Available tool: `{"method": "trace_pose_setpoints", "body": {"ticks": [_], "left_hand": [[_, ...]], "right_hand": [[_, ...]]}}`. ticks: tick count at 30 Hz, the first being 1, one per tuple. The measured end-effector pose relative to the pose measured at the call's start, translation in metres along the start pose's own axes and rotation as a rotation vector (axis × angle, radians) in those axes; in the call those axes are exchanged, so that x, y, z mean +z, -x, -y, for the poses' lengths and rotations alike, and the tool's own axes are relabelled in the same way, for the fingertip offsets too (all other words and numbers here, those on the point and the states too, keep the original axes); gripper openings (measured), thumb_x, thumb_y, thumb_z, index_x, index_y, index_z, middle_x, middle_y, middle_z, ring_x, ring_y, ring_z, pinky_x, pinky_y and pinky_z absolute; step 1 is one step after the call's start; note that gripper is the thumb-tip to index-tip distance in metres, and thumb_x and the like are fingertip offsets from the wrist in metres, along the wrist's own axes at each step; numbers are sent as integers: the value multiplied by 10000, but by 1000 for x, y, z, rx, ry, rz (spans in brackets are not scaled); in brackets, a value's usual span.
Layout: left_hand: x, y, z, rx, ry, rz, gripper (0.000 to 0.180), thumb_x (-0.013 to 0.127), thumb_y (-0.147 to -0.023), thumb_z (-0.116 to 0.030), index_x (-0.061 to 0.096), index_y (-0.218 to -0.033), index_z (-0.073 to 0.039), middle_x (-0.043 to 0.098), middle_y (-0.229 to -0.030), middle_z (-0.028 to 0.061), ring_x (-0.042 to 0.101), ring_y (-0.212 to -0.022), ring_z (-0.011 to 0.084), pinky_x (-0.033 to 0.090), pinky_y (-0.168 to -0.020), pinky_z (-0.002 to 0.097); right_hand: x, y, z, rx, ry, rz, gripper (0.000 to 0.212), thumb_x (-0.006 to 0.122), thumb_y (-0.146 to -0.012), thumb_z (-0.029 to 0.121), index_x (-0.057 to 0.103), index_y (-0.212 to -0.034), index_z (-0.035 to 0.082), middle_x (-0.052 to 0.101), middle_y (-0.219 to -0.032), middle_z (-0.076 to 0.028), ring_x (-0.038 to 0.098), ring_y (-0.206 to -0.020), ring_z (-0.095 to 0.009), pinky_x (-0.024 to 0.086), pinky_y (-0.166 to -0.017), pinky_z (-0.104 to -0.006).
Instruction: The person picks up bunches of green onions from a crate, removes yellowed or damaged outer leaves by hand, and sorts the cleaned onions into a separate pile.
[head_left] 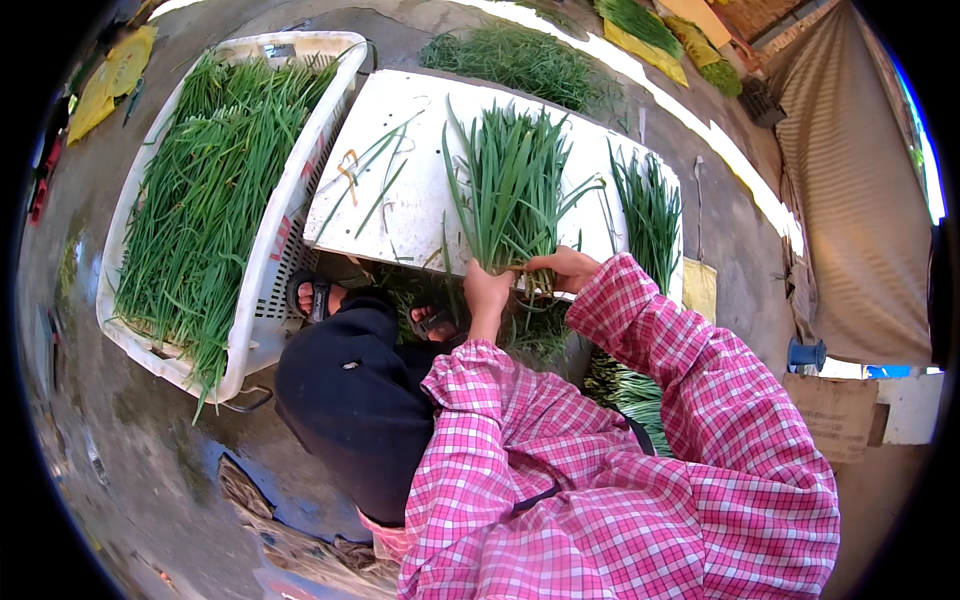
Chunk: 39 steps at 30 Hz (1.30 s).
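Left hand (488, 290) closed around the lower stalks, a person in a pink checked shirt (620, 480) grips a bunch of garlic chives (515, 185) at the near edge of a low white table (420, 190). From the opposite side, the right hand (566, 268) curls in against the stem ends with bent fingers; whether it pinches the thin brownish strand between the hands cannot be told at this size. Leaf tips fan away from the person across the tabletop, the stem ends reaching over its near edge.

A second bunch (650, 215) lies at the table's right end, apart from the first. Loose leaves and a thin orange-tan loop (349, 170) are scattered on the left half. Beside the table on the left stands a white plastic crate (268, 300) with slotted walls, heaped with more greens (215, 185), some trailing over the near rim.

On the concrete floor beyond the table sits a loose green pile (515, 62); further greens (630, 395) show below the right forearm. Dark trousers (345, 380) and strapped sandals (320, 298) appear between crate and table. At far right hangs a tan striped cloth (830, 180).
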<state>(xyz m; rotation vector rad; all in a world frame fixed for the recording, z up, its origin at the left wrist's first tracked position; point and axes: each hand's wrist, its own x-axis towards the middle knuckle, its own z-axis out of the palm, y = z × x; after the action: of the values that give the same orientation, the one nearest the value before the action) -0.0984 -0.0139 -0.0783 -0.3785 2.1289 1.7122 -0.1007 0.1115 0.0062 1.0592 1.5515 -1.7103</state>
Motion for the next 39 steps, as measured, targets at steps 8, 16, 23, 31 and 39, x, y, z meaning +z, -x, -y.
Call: {"method": "trace_pose_setpoints", "body": {"ticks": [8, 16, 23, 31, 39], "left_hand": [[1, 5, -22, 29, -245, 3, 396, 659, -567, -188, 485, -876, -13, 569, -813, 169, 551, -782, 320, 428, -671, 376], [2, -14, -1, -59, 14, -73, 285, 631, -565, -133, 570, -813, -7, 596, -749, 149, 583, -707, 254, 432, -641, 332], [9, -24, 13, 36, 172, -124, 264, 627, -566, -72, 571, -811, 11, 601, -753, 122, 574, -669, 192, 424, -607, 308], [-6, -19, -6, 146, 264, -140, 335, 663, -600, -128, 501, -858, 9, 570, -775, 85, 547, -663, 203, 417, -616, 331], [-11, -10, -19, 195, -411, -17, 519, 597, -661, -213, 343, -1003, 83, 447, -949, 263, 466, -882, 402, 394, -751, 419]], "right_hand": [[0, -4, -14, 25, -64, 23, 173, 552, -714, 46, 510, -875, -1, 564, -774, -87, 564, -648, -185, 489, -583, -301], [-21, 34, 15, 127, -26, 28, 115, 549, -730, 121, 488, -763, 29, 509, -686, -46, 475, -563, -122, 420, -508, -268], [-44, 95, 46, -123, -359, 137, 146, 457, -756, 107, 436, -635, 28, 456, -619, -58, 396, -525, -124, 356, -459, -217], [-59, 147, 55, -342, -293, 137, 139, 447, -776, 133, 428, -694, 22, 430, -628, -50, 451, -583, -130, 354, -442, -199], [-64, 142, 49, -398, -243, 141, 128, 477, -769, 131, 456, -765, 6, 481, -694, -74, 499, -622, -152, 400, -491, -216]]}}
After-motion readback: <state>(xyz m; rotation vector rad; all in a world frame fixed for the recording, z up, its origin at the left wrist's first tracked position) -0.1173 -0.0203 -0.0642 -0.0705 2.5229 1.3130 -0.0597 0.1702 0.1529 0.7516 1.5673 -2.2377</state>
